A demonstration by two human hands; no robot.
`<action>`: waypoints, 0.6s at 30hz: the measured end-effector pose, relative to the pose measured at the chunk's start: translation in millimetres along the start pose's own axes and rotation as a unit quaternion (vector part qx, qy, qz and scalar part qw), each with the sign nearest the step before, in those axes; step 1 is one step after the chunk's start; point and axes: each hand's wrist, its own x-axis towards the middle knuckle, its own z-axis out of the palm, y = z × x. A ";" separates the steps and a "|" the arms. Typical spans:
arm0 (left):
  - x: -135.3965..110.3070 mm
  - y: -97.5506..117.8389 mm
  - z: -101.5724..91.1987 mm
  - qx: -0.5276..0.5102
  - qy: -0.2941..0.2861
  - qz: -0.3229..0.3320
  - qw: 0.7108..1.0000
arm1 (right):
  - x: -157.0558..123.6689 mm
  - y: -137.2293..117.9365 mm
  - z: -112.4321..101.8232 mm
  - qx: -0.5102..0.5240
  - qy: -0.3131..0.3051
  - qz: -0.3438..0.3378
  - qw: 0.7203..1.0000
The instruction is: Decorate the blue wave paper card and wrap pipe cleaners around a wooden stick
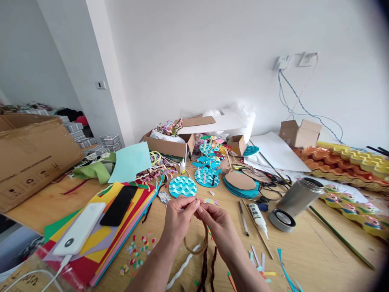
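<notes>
My left hand [178, 217] and my right hand [217, 221] meet above the wooden table [306, 253], fingertips pinched together on a thin brown paper strip [199, 243] that curls in a loop below them. Just beyond the fingers lie a small striped paper fish [210, 201] and a round blue wave-patterned disc [182, 186]. Dark brown wavy strips [204, 269] and a white wavy strip [181, 269] lie on the table between my forearms.
Coloured paper sheets [106, 227] at left carry a black phone [119, 205] and white power bank [80, 228]. A glue bottle [258, 214], pen [243, 218], metal flask [299, 196] and its lid [282, 219] lie right. Cardboard boxes [30, 158] and more blue discs [207, 177] stand behind.
</notes>
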 end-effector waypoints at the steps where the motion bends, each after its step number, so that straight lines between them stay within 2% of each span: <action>1: 0.9 0.2 -0.4 -0.014 0.016 -0.008 1.000 | -0.6 0.3 0.4 0.004 0.002 0.006 1.000; 5: 10.4 3.4 -9.0 -0.122 0.115 -0.029 0.985 | -2.2 4.8 5.2 0.018 -0.011 0.060 0.998; 10: 22.4 10.3 -27.3 -0.291 0.204 -0.076 0.932 | -1.5 11.3 13.4 0.018 -0.061 0.097 0.993; 14: 25.7 16.0 -37.7 -0.330 0.248 -0.090 0.906 | -0.1 14.6 12.3 0.065 -0.052 0.096 0.992; 18: 26.3 18.5 -43.9 -0.354 0.263 -0.101 0.892 | 2.9 19.0 6.3 0.134 -0.020 0.113 0.984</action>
